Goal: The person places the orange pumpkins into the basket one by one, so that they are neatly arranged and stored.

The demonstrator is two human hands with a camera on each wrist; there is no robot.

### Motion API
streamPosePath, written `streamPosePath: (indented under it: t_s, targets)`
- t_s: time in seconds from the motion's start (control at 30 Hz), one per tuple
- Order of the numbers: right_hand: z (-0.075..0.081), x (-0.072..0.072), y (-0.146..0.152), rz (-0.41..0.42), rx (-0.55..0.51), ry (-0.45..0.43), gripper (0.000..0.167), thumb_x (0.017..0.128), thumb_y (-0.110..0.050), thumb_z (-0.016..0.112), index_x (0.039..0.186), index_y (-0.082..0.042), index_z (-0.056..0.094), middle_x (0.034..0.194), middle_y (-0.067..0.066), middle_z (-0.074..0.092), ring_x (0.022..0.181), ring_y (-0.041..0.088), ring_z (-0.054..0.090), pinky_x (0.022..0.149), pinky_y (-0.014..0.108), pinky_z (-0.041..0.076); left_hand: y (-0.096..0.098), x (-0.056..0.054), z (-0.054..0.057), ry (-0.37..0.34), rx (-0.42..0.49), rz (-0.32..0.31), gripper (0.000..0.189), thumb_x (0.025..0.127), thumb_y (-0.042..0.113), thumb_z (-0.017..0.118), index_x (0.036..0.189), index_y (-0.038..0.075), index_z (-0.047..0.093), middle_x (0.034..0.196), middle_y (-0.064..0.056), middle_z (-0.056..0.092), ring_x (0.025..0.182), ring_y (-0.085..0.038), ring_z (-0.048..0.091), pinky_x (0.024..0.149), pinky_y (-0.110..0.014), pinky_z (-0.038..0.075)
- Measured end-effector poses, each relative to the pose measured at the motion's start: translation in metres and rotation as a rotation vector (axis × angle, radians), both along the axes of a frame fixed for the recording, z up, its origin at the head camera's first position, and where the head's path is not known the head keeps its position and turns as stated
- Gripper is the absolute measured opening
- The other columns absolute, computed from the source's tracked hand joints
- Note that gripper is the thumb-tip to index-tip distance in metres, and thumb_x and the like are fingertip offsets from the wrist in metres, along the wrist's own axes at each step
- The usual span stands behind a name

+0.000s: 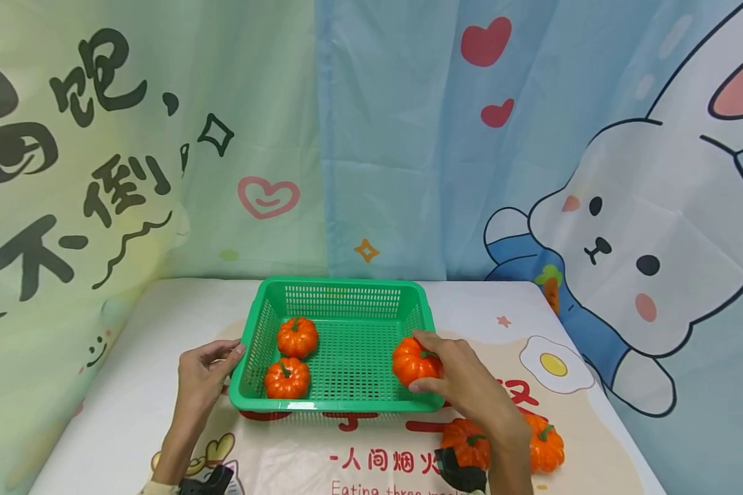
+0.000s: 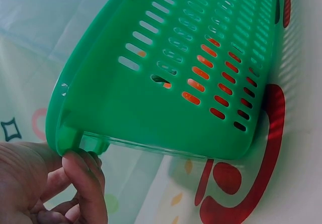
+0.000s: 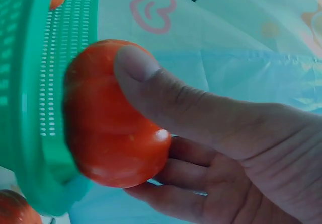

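Observation:
A green plastic basket [image 1: 347, 405] with slotted walls stands on the table. My left hand [image 1: 201, 378] pinches its left rim between thumb and fingers, which the left wrist view shows close up at the basket wall [image 2: 136, 103]. In my right hand [image 1: 470, 378] is a small orange pumpkin [image 1: 413, 362], gripped between thumb and fingers over the basket's right end. The right wrist view shows this pumpkin [image 3: 113, 118] beside the rim, its far side hidden. Two more pumpkins, one [image 1: 298, 337] behind the other [image 1: 287, 378], sit inside at the basket's left.
Two further orange pumpkins lie on the table at front right, one [image 1: 466, 440] partly behind my right wrist, the other [image 1: 546, 445] just right of it. A printed cloth [image 1: 285, 454] covers the table. A patterned curtain [image 1: 384, 137] hangs behind.

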State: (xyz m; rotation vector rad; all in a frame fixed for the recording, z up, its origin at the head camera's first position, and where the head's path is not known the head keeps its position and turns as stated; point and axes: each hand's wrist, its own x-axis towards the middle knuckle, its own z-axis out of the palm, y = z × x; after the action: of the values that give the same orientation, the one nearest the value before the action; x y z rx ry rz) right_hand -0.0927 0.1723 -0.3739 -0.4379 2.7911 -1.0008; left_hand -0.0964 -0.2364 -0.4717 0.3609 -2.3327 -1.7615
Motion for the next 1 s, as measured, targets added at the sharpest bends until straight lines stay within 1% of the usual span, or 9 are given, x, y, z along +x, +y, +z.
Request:
streamPosePath:
  t_s: [0.23, 0.37, 0.53, 0.7, 0.87, 1.0]
  targets:
    - [-0.003, -0.001, -0.010, -0.002, 0.000, -0.007, 0.080, 0.088, -0.020, 0.092, 0.158, -0.007, 0.057, 0.158, 0.012, 0.062, 0.131, 0.029, 0.062, 0.113, 0.052, 0.060, 0.001, -0.001, 0.001, -0.003, -0.007, 0.002, 0.030, 0.104, 0.017, 0.077, 0.126, -0.004, 0.078, 0.094, -0.009, 0.081, 0.062, -0.006, 0.070, 0.047, -0.027, 0.060]
    - [-0.006, -0.001, -0.016, -0.003, 0.001, -0.020, 0.078, 0.087, -0.020, 0.093, 0.157, -0.008, 0.059, 0.158, 0.010, 0.063, 0.129, 0.030, 0.061, 0.115, 0.054, 0.058, 0.000, 0.000, 0.001, -0.007, -0.016, 0.000, 0.032, 0.104, 0.017, 0.077, 0.128, -0.004, 0.077, 0.097, -0.012, 0.082, 0.063, -0.006, 0.071, 0.047, -0.027, 0.060]
    - [-0.013, -0.001, -0.023, 0.001, -0.002, -0.009, 0.076, 0.086, -0.021, 0.094, 0.155, -0.010, 0.062, 0.157, 0.008, 0.064, 0.133, 0.030, 0.061, 0.117, 0.055, 0.056, 0.000, 0.000, 0.001, -0.004, -0.020, -0.003, 0.034, 0.104, 0.018, 0.077, 0.129, -0.005, 0.077, 0.100, -0.015, 0.082, 0.064, -0.005, 0.072, 0.047, -0.027, 0.060]
    - [-0.018, -0.001, -0.029, 0.021, -0.010, -0.018, 0.076, 0.087, -0.019, 0.093, 0.156, -0.010, 0.061, 0.158, 0.009, 0.063, 0.138, 0.032, 0.059, 0.120, 0.057, 0.054, 0.000, 0.000, 0.001, -0.003, -0.013, -0.001, 0.032, 0.104, 0.018, 0.077, 0.128, -0.004, 0.077, 0.099, -0.015, 0.083, 0.064, -0.005, 0.073, 0.048, -0.028, 0.061]
    - [-0.022, -0.001, -0.035, 0.044, -0.012, -0.018, 0.075, 0.087, -0.017, 0.093, 0.155, -0.009, 0.061, 0.158, 0.010, 0.063, 0.136, 0.033, 0.058, 0.116, 0.057, 0.056, 0.000, 0.000, 0.001, -0.003, -0.008, 0.002, 0.030, 0.104, 0.016, 0.077, 0.127, -0.004, 0.078, 0.096, -0.012, 0.083, 0.063, -0.006, 0.073, 0.048, -0.027, 0.060]
    - [-0.024, -0.003, -0.038, 0.073, -0.001, 0.003, 0.075, 0.087, -0.019, 0.093, 0.154, -0.007, 0.062, 0.157, 0.011, 0.064, 0.134, 0.034, 0.059, 0.115, 0.057, 0.056, 0.000, 0.000, 0.001, -0.001, -0.012, -0.001, 0.031, 0.104, 0.017, 0.077, 0.127, -0.004, 0.078, 0.097, -0.012, 0.083, 0.063, -0.005, 0.072, 0.047, -0.027, 0.060]
